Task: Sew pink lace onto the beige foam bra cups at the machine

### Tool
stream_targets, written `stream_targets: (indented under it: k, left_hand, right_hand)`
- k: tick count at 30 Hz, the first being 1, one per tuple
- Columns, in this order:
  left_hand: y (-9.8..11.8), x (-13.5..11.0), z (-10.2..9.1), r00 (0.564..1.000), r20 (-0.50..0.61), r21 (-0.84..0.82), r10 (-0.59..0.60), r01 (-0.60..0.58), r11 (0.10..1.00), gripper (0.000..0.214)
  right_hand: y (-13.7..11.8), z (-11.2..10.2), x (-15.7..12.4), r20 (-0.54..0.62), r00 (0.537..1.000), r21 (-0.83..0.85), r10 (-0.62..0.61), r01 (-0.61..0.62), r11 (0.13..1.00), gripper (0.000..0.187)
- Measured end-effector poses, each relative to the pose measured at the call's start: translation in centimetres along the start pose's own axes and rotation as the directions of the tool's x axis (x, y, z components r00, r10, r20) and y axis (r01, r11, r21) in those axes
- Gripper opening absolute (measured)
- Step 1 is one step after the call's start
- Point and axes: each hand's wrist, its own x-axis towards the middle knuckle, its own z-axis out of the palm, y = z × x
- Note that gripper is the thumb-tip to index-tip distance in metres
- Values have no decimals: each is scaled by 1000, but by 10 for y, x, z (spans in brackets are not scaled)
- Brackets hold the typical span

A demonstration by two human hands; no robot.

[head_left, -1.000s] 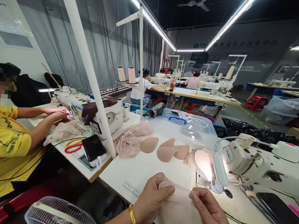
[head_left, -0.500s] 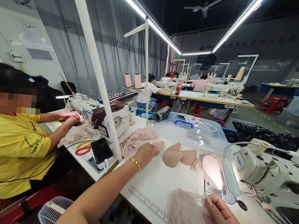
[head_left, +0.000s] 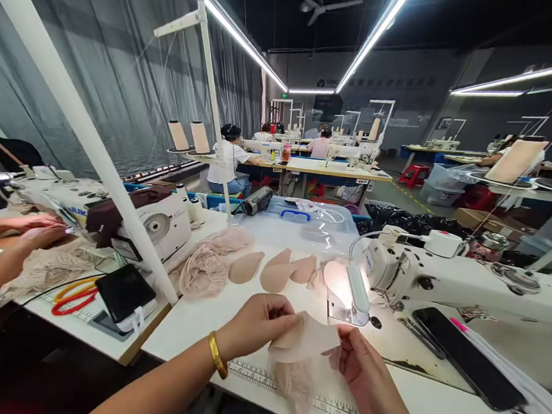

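My left hand [head_left: 258, 325], a gold bangle at its wrist, pinches a thin beige fabric piece [head_left: 313, 336] above the front of the sewing table. My right hand [head_left: 361, 363] is closed at that piece's right end, fingertips on pale sheer cloth; which layer it grips is partly hidden. Beige lace fabric [head_left: 296, 386] hangs below the piece, over the ruler marks. Beyond my hands lie cut beige pieces, a rounded one [head_left: 245, 267] and an overlapping pair [head_left: 277, 271]. Another pale piece [head_left: 337, 282] rests under the sewing machine's lamp [head_left: 358, 288].
My sewing machine [head_left: 444, 273] stands right, a black phone [head_left: 468, 356] before it. Bunched lace [head_left: 205, 268] lies left of the cut pieces. A clear plastic box [head_left: 322, 230] sits behind. At left, a co-worker's hands [head_left: 44, 232] work at another machine, near red-handled scissors [head_left: 74, 302].
My left hand has come back from the cut pieces towards me, bringing a beige piece to my right hand. The view has turned right.
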Motion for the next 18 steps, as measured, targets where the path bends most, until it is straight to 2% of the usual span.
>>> stream_targets:
  k: [2, 4, 6, 8, 10, 12, 14, 16, 18]
  left_hand:
    - [3, 2, 10, 999, 9, 39, -34, 33, 999, 37]
    - [10, 6, 11, 999, 26, 137, -32, 28, 990, 34]
    - [22, 10, 8, 992, 130, 224, 3, -32, 974, 49]
    - [35, 15, 6, 943, 327, 216, 55, -132, 968, 86]
    - [42, 23, 7, 850, 516, 97, 104, -179, 979, 104]
    - [43, 33, 11, 776, 612, -72, 150, -134, 988, 93]
    - [39, 42, 14, 755, 635, -187, 160, -50, 981, 72]
    - [36, 47, 14, 766, 627, -208, 142, -12, 978, 57]
    - [36, 49, 11, 815, 562, -152, 144, -70, 986, 47]
  right_hand:
    - [-9, -2, -2, 69, 997, -201, -40, 53, 978, 56]
    - [-22, -2, -6, 128, 991, -345, -40, 82, 935, 47]
    - [-40, 1, -11, 224, 974, -452, -46, 146, 880, 38]
    - [-61, 8, -17, 363, 930, -586, -55, 274, 762, 30]
    - [-82, 14, -22, 469, 882, -676, -42, 389, 626, 26]
    - [-98, 15, -23, 525, 850, -708, -43, 464, 532, 25]
    - [-107, 12, -19, 553, 826, -716, -115, 541, 442, 23]
    - [-111, 6, -15, 566, 791, -725, -234, 612, 316, 22]
    - [-112, 2, -12, 573, 725, -738, -383, 659, 145, 23]
